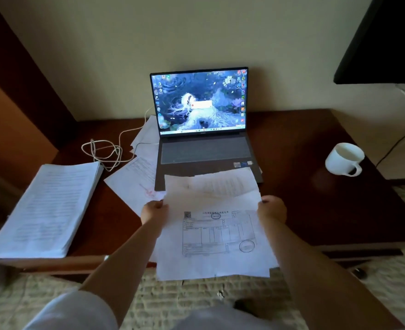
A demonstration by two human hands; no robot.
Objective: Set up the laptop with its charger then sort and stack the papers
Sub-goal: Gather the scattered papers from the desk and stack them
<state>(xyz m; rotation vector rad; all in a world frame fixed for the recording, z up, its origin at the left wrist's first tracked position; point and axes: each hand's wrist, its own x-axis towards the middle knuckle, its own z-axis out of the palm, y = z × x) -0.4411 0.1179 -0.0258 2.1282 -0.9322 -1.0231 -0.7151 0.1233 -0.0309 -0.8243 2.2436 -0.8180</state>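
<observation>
Left hand fingers curled, pinching left edge of loose sheaf of papers; right hand doing same on right edge. Sheaf held up over front edge of desk, printed form on top. Laptop just behind, open, screen lit. White charger cable coiled left of it. Tall paper stack far left, loose sheets beside laptop, white mug right.

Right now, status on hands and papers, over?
Left hand and right hand grip held sheets. Stack on desk left. Loose sheets beside laptop.
</observation>
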